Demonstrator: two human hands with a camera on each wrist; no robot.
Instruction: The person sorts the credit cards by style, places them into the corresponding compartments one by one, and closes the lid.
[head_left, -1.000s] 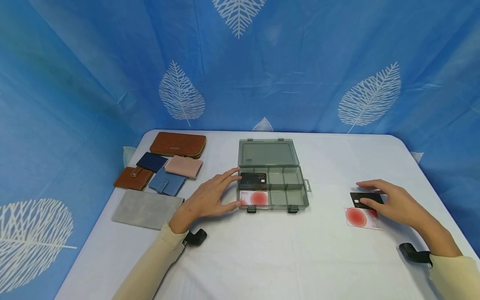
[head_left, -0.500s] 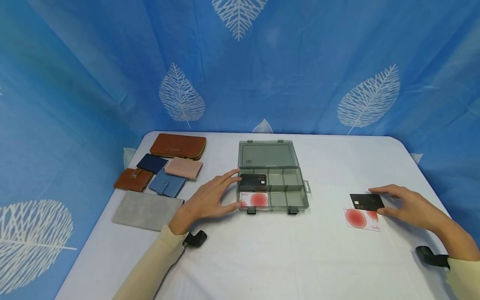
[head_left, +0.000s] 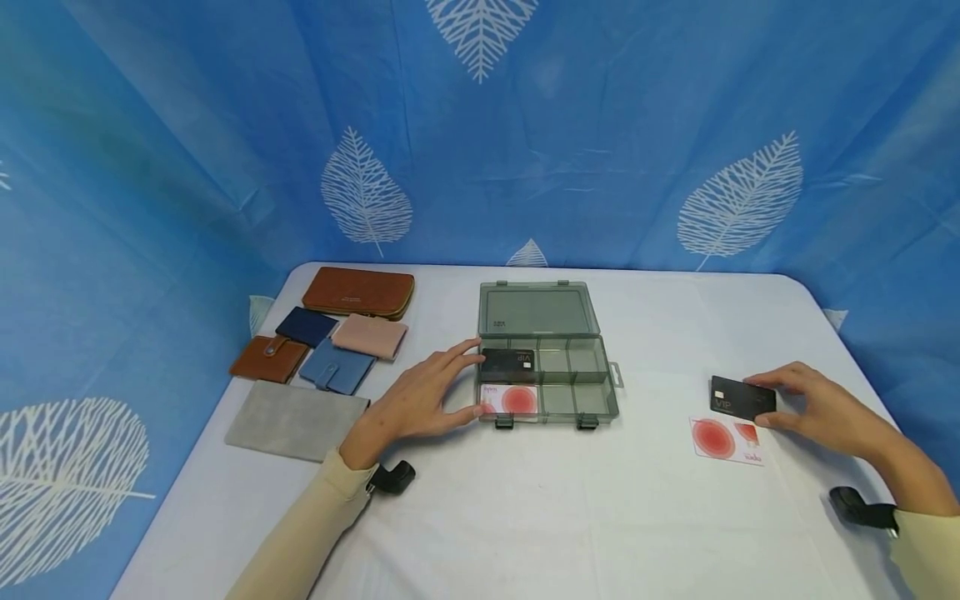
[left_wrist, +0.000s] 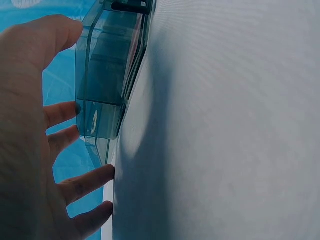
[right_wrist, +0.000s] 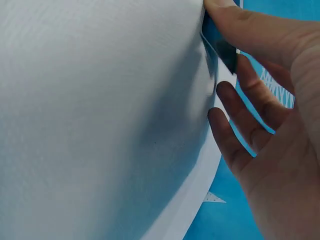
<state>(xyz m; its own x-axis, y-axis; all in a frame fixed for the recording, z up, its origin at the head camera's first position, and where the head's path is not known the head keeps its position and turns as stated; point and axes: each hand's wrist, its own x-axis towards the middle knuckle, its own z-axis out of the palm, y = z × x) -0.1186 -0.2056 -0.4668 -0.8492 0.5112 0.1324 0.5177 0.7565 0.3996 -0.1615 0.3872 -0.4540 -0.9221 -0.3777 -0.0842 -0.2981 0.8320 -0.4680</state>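
Black VIP card (head_left: 742,397) is sitting pinched in the right hand (head_left: 821,406), thumb and fingertips closing on its right edge, card lifted and tilted off the white surface (head_left: 525,508). Edge grip probably because a flat card gives nothing else to grab. Right wrist view is showing the thumb pressing on the dark card (right_wrist: 223,50), other fingers spread loose below it. Just under the held card, a white card with red circle (head_left: 726,440) is lying flat on the surface, not touched.

Left hand (head_left: 420,396) is resting fingers straight against the left end of the grey organiser box (head_left: 592,367), holding nothing; looks like it is steadying the box. Left wrist view is showing the thumb (left_wrist: 47,37) at the box wall (left_wrist: 100,85), fingers splayed alongside; whether the fingertips are touching the box there, cannot tell. Box lid (head_left: 537,308) is lying open flat behind. Far-left compartments are holding another black card (head_left: 507,363) at the back and a red-circle card (head_left: 510,398) in front; the other compartments are showing nothing inside.

Well apart on the left, a wallet cluster: long brown wallet (head_left: 358,292), navy wallet (head_left: 305,326), pink wallet (head_left: 370,335), small brown wallet (head_left: 267,358), blue snap wallet (head_left: 337,365), grey pouch (head_left: 296,420). Blue leaf curtain (head_left: 225,150) is hanging behind everything. Bare surface is lying between held card and box, nothing blocking.
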